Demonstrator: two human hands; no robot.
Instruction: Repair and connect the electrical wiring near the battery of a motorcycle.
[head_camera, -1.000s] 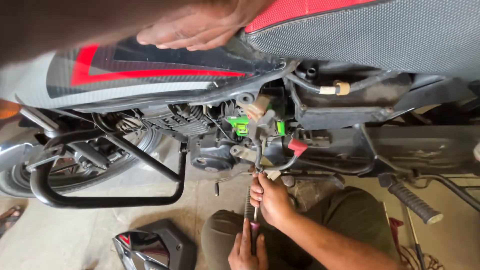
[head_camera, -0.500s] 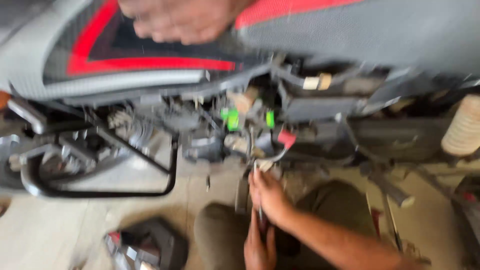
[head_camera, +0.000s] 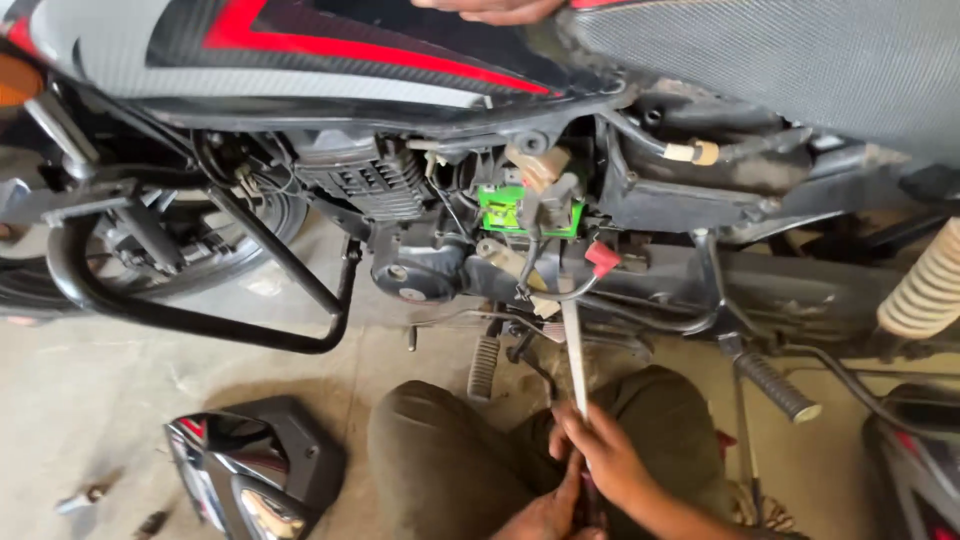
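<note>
Screwdriver (head_camera: 575, 350) stands nearly upright, tip toward the motorcycle engine (head_camera: 420, 270); right hand (head_camera: 610, 455) and left hand (head_camera: 545, 515) both grip its handle.

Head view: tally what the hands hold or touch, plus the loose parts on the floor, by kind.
Long screwdriver, both lower hands on it: 1
Motorcycle, third hand on top: 1
Black side cover on floor: 1
Small loose bits on floor: 2
Total: 5
</note>
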